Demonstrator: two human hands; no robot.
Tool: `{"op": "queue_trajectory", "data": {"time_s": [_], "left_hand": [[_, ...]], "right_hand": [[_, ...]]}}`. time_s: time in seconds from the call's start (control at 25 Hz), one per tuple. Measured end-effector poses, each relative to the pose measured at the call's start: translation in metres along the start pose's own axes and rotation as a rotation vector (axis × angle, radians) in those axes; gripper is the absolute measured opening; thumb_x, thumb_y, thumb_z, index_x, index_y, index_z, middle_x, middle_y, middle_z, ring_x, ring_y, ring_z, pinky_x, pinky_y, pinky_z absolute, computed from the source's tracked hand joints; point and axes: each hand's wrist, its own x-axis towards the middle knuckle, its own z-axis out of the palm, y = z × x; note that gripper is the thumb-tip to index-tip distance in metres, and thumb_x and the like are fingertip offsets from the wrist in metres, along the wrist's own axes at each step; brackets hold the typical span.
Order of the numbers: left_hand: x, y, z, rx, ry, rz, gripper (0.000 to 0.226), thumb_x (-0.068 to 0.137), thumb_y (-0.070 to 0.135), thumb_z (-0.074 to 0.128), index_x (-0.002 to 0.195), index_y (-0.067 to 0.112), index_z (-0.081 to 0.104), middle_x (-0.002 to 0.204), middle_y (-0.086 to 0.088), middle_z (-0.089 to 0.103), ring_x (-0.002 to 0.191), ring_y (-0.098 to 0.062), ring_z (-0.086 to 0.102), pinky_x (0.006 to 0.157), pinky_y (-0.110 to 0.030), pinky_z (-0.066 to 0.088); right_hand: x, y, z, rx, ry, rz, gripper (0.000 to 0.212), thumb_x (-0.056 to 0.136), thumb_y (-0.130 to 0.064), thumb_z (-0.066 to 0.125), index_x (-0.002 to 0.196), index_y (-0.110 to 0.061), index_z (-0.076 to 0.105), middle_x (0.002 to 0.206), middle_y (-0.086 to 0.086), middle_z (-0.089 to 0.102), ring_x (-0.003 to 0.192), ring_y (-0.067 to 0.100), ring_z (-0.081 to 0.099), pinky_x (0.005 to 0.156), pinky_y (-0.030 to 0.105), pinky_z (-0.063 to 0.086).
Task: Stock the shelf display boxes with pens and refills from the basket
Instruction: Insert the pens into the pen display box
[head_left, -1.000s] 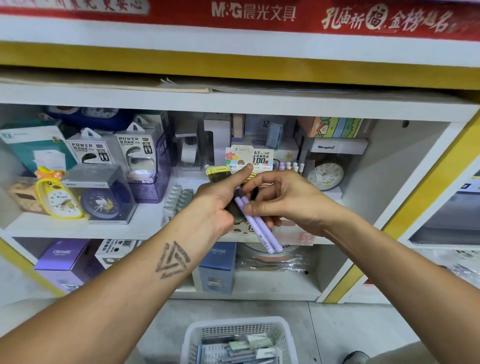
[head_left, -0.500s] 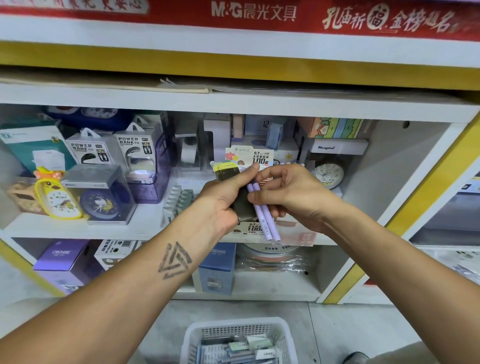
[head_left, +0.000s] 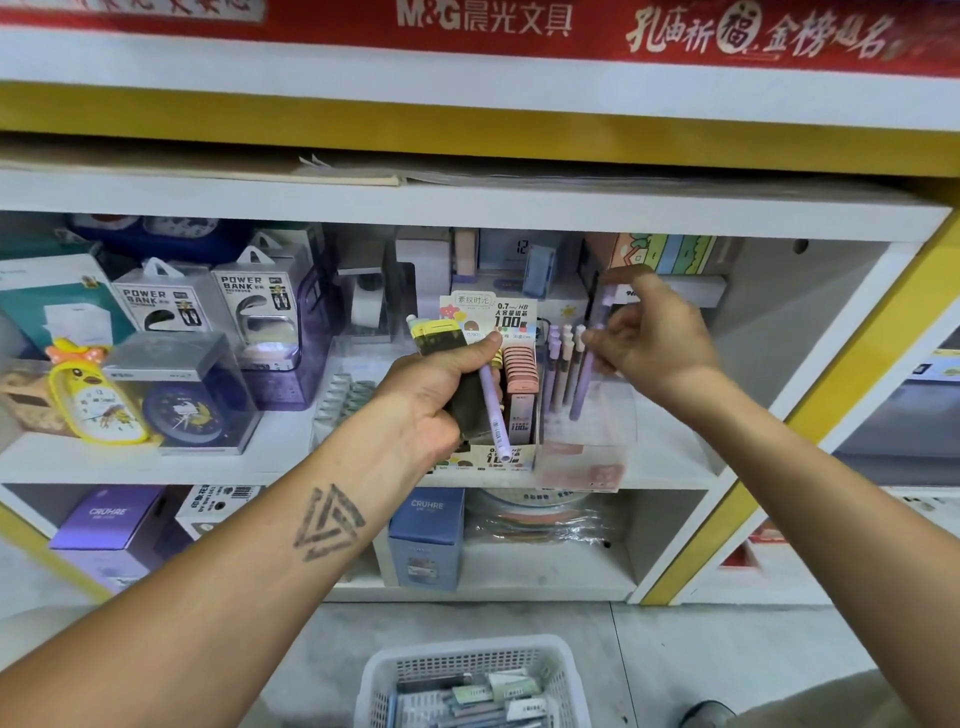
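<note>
I look down from the head camera at a white shelving unit (head_left: 467, 202) edged with yellow trim, filling most of the frame. My left hand (head_left: 431, 395), at centre frame, is curled around a dark bundle of packets with a yellow top (head_left: 441, 338) and also holds one pale lilac pen (head_left: 491, 410) against it, the pen slanting down and to the right. My right hand (head_left: 654, 338), right of centre, pinches a second lilac pen (head_left: 589, 358) between thumb and fingertips, holding it nearly upright with its lower end inside a clear plastic display box (head_left: 587, 441) on the middle shelf. Several pens with pale caps (head_left: 561, 358) already stand upright in that box, just left of the one I hold. Just beside the clear box, to its left, sits a printed cardboard display box of lead refills (head_left: 514, 322), with a row of pink refill cases (head_left: 519, 364) inside.

At the bottom centre of the frame a white perforated plastic basket (head_left: 467, 660) rests on the grey floor, holding assorted pen and refill packets (head_left: 478, 696).

On the left side of the middle shelf stand two clear boxes labelled POWER BANK (head_left: 208, 301), a yellow duck-shaped alarm clock (head_left: 93, 395) and a dark blue clock in a clear case (head_left: 182, 405). The lower shelf holds a lilac box (head_left: 109, 519) and a blue box (head_left: 431, 535), both marked CRUHRE. A red banner with white and gold lettering (head_left: 483, 21) runs along the top of the frame.
</note>
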Motion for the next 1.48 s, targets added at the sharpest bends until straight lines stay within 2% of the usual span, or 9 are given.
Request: {"op": "queue_trajectory", "data": {"time_s": [0.12,0.28,0.76,0.84,0.96,1.16,1.28,1.36,1.48], "left_hand": [[0.002,-0.006,0.001,0.0,-0.013,-0.006,0.016,0.075,0.004,0.081,0.075,0.004,0.065,0.059,-0.009,0.064,0.047,-0.018,0.061,0.047,-0.027,0.052],[0.002,-0.008,0.0,-0.004,-0.025,-0.021,0.014,0.076,0.003,0.08,0.074,0.004,0.066,0.061,-0.01,0.066,0.047,-0.019,0.062,0.046,-0.027,0.052],[-0.003,-0.007,0.004,0.045,-0.046,-0.019,0.017,0.077,0.007,0.08,0.087,0.003,0.067,0.064,-0.008,0.066,0.049,-0.018,0.062,0.047,-0.026,0.053],[-0.005,-0.009,0.006,0.045,-0.096,-0.033,0.017,0.078,0.007,0.079,0.09,0.003,0.067,0.064,-0.009,0.066,0.049,-0.017,0.061,0.048,-0.025,0.053],[-0.008,-0.015,0.012,0.054,-0.173,-0.04,0.016,0.076,0.008,0.079,0.089,0.003,0.07,0.066,-0.009,0.065,0.051,-0.016,0.061,0.051,-0.025,0.054],[-0.01,-0.023,0.024,0.029,-0.22,-0.068,0.027,0.067,0.015,0.079,0.087,-0.001,0.072,0.064,-0.011,0.063,0.052,-0.018,0.057,0.05,-0.025,0.053],[-0.012,-0.023,0.027,0.052,-0.178,-0.06,0.018,0.077,0.016,0.078,0.083,0.001,0.07,0.061,-0.01,0.065,0.046,-0.019,0.06,0.043,-0.025,0.052],[-0.012,-0.021,0.024,0.043,-0.129,-0.072,0.012,0.082,0.011,0.075,0.088,0.003,0.068,0.063,-0.01,0.064,0.048,-0.02,0.06,0.04,-0.025,0.051],[-0.011,-0.014,0.017,-0.017,-0.092,-0.082,0.007,0.083,0.002,0.069,0.087,0.002,0.063,0.064,-0.014,0.063,0.055,-0.022,0.059,0.046,-0.024,0.053]], "right_hand": [[0.0,0.009,0.013,-0.128,0.094,-0.132,0.031,0.088,-0.013,0.074,0.115,-0.022,0.06,0.078,0.0,0.067,0.073,0.019,0.068,0.072,0.041,0.06],[-0.006,0.011,0.03,-0.159,0.069,-0.266,0.02,0.091,-0.013,0.07,0.11,-0.016,0.064,0.072,-0.004,0.068,0.07,0.018,0.07,0.068,0.036,0.058],[-0.012,0.008,0.038,-0.322,0.02,-0.372,0.02,0.095,-0.018,0.065,0.112,-0.012,0.075,0.096,0.005,0.069,0.084,0.023,0.064,0.074,0.037,0.051],[-0.012,-0.004,0.033,-0.039,-0.04,-0.189,0.022,0.094,-0.024,0.068,0.112,-0.015,0.075,0.088,-0.003,0.065,0.074,0.011,0.059,0.068,0.03,0.047],[-0.018,-0.018,0.025,0.552,-0.341,0.131,0.028,0.089,-0.034,0.07,0.099,-0.009,0.078,0.07,0.001,0.064,0.056,0.012,0.05,0.048,0.024,0.037],[-0.029,-0.01,0.007,0.813,-0.535,0.246,0.023,0.084,-0.013,0.072,0.103,0.002,0.071,0.081,0.012,0.067,0.062,0.015,0.053,0.05,0.019,0.04],[-0.026,-0.004,-0.004,0.971,-0.425,0.277,0.013,0.081,-0.002,0.071,0.094,-0.001,0.069,0.08,0.012,0.069,0.063,0.016,0.061,0.051,0.019,0.047],[-0.018,0.002,-0.017,1.001,-0.214,0.264,0.008,0.084,0.003,0.067,0.092,0.001,0.07,0.075,0.012,0.07,0.06,0.016,0.063,0.053,0.02,0.053],[-0.007,0.012,-0.034,0.738,0.092,0.172,0.007,0.089,0.005,0.066,0.094,0.003,0.07,0.071,0.011,0.07,0.059,0.019,0.065,0.06,0.024,0.058]]}}
